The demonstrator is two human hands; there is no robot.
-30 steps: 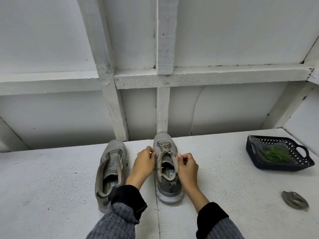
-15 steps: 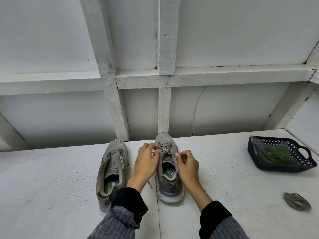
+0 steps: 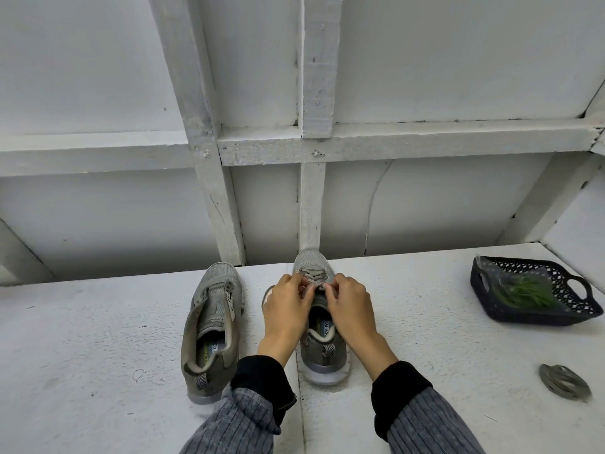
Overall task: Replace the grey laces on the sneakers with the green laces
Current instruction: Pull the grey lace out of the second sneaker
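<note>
Both hands at the right sneaker's grey lace.
Left hand (image 3: 286,303) and right hand (image 3: 348,301) pinch the lace (image 3: 313,279) on the right sneaker (image 3: 319,326); left sneaker (image 3: 212,326) unlaced at 9 o'clock; green laces (image 3: 523,291) in basket (image 3: 484,290) at 3 o'clock; loose lace (image 3: 563,382) at 4 o'clock.

You have two grey sneakers (image 3: 212,326) (image 3: 322,322) (one unlaced), one dark basket (image 3: 537,314), and one coiled grey lace bundle (image 3: 563,382).
</note>
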